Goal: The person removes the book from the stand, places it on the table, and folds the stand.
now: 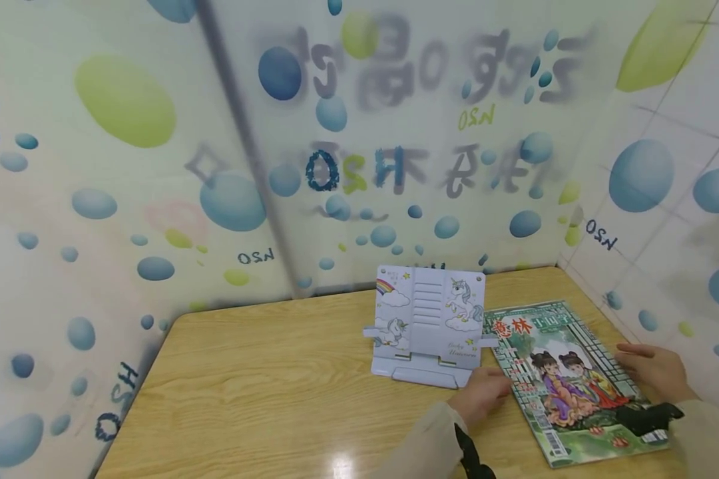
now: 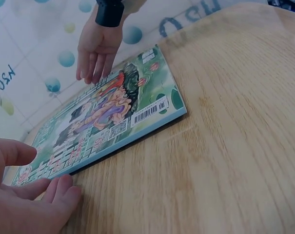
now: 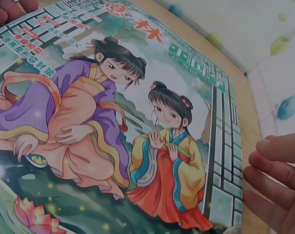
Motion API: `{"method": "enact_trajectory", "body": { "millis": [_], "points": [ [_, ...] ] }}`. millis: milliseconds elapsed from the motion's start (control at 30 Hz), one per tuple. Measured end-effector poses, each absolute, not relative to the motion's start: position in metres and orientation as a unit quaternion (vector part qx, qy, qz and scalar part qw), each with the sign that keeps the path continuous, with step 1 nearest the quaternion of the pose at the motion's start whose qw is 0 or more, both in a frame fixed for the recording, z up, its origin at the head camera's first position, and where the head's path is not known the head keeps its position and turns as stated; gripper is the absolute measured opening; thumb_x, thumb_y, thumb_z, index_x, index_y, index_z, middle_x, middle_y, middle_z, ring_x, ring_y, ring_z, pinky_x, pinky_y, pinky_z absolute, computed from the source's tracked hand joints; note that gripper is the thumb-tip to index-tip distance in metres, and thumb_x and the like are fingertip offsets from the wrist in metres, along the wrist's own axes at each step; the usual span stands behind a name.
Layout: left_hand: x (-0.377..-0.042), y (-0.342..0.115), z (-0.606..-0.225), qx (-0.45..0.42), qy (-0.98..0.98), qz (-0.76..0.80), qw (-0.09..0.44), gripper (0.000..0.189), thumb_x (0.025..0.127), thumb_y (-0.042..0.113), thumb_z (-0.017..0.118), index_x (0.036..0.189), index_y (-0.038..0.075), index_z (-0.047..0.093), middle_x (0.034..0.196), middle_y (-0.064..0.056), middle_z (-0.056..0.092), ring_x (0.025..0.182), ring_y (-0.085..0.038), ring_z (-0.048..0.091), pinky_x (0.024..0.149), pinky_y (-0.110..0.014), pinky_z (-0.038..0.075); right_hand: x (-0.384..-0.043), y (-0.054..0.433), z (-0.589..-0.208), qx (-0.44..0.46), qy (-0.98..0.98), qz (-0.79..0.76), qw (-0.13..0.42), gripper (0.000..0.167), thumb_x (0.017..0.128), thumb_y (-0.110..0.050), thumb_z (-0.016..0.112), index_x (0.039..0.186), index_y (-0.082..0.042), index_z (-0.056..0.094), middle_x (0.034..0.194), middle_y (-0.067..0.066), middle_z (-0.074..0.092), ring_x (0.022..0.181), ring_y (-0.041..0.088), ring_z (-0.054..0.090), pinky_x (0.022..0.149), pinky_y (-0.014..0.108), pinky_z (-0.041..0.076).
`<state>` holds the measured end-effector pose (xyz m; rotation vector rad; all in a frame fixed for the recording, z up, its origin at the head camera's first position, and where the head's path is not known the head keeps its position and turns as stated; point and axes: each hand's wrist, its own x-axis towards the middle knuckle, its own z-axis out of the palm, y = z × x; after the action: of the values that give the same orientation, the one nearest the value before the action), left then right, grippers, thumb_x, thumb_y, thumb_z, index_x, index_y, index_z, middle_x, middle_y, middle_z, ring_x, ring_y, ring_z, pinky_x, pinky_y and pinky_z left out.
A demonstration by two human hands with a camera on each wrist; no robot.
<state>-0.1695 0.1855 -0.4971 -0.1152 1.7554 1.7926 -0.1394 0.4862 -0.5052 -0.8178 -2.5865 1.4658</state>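
Note:
A magazine (image 1: 551, 359) with two cartoon figures in robes on its green cover lies flat on the right of the table. My left hand (image 1: 481, 395) is at its left edge. In the left wrist view the fingertips (image 2: 64, 187) are right by that edge, and the thumb stands apart from the cover. On the opposite side my right hand (image 1: 659, 371) has its fingers extended at the magazine's right edge. The right wrist view shows those fingers (image 3: 271, 187) spread beside the border, with nothing gripped.
A white unicorn-printed book stand (image 1: 429, 332) stands just left of the magazine, close behind my left hand. The wooden table (image 1: 263, 386) extends to the left. Curtains (image 1: 228, 100) with blue and green dots enclose the back and sides.

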Motion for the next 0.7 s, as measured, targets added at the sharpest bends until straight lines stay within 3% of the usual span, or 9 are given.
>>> {"method": "enact_trajectory", "body": {
  "millis": [167,267,367,400,500,600,700],
  "points": [
    [-0.175,0.176,-0.497,-0.047,0.659,0.677,0.325,0.022,0.085,0.0,0.057,0.106,0.001,0.061,0.089,-0.005,0.062,0.084,-0.018,0.061,0.075,-0.034,0.05,-0.138,0.476,-0.496,-0.195,-0.855,0.479,0.052,0.059,0.091,-0.024,0.056,0.123,0.022,0.038,0.089,0.012,0.065,0.064,-0.006,0.053,0.056,0.026,0.052],
    [-0.178,0.167,-0.494,-0.035,0.657,0.675,0.334,0.018,0.087,0.002,0.057,0.104,0.003,0.062,0.088,-0.004,0.062,0.082,-0.017,0.062,0.073,-0.033,0.05,-0.142,0.47,-0.492,-0.156,-0.863,0.477,0.046,0.06,0.091,-0.028,0.056,0.123,0.021,0.04,0.094,0.01,0.064,0.068,-0.007,0.053,0.06,0.028,0.053],
    [-0.181,0.158,-0.49,-0.026,0.651,0.682,0.332,0.016,0.088,0.003,0.056,0.103,0.005,0.062,0.088,-0.005,0.063,0.082,-0.019,0.063,0.072,-0.033,0.051,-0.154,0.469,-0.498,-0.136,-0.867,0.477,0.033,0.063,0.088,-0.037,0.059,0.126,0.012,0.045,0.096,-0.005,0.062,0.073,-0.009,0.053,0.059,0.024,0.051],
    [-0.182,0.155,-0.487,-0.021,0.65,0.683,0.332,0.017,0.089,0.004,0.056,0.104,0.005,0.062,0.089,-0.006,0.064,0.082,-0.019,0.063,0.072,-0.033,0.051,-0.159,0.469,-0.502,-0.129,-0.869,0.477,0.027,0.062,0.088,-0.038,0.06,0.126,0.009,0.046,0.098,-0.003,0.063,0.075,-0.006,0.054,0.061,0.026,0.052],
    [-0.185,0.145,-0.477,-0.013,0.651,0.688,0.322,0.017,0.089,0.006,0.056,0.105,0.005,0.062,0.089,-0.006,0.064,0.082,-0.02,0.063,0.072,-0.034,0.051,-0.177,0.475,-0.523,-0.108,-0.877,0.466,0.044,0.061,0.084,-0.044,0.062,0.125,0.001,0.051,0.095,-0.014,0.061,0.078,-0.003,0.058,0.061,0.024,0.051],
    [-0.188,0.132,-0.464,0.009,0.66,0.684,0.311,0.02,0.09,0.007,0.055,0.109,0.003,0.061,0.091,-0.008,0.065,0.082,-0.021,0.063,0.072,-0.035,0.051,-0.192,0.473,-0.537,-0.067,-0.883,0.46,0.06,0.059,0.085,-0.044,0.061,0.126,-0.002,0.052,0.1,-0.012,0.063,0.082,0.0,0.06,0.065,0.025,0.052],
    [-0.191,0.119,-0.453,0.032,0.667,0.68,0.302,0.023,0.09,0.008,0.055,0.111,0.003,0.061,0.092,-0.008,0.065,0.086,-0.025,0.063,0.072,-0.035,0.051,-0.185,0.436,-0.505,-0.03,-0.884,0.463,0.057,0.054,0.089,-0.035,0.06,0.124,0.004,0.052,0.104,0.001,0.064,0.081,-0.004,0.058,0.067,0.027,0.053]
  ]
}}
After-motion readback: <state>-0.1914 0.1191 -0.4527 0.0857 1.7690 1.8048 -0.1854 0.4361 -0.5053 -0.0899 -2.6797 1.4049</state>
